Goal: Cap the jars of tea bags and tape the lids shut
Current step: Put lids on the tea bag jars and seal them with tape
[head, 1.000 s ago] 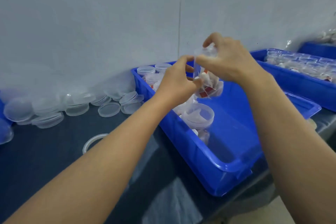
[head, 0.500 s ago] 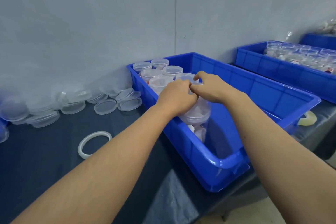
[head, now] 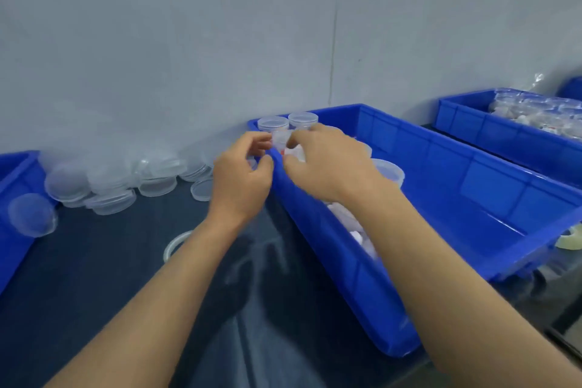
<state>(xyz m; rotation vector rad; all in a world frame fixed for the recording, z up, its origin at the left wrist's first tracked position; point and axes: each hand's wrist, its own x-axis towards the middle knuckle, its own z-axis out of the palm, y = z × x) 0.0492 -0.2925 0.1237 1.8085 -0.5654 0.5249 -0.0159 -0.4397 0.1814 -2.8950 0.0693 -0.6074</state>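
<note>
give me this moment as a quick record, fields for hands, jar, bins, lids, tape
left hand: fingers curled beside a clear jar, contact unclear
right hand: curled round the jar from the right
jar: clear, held over the near-left rim of the middle bin; something red and white inside
middle bin: blue, capped jars at its far-left corner
right bin: blue, packed with clear jars
loose lids: clear, heaped on the dark table by the wall
tape roll: at the middle bin's right end
</note>
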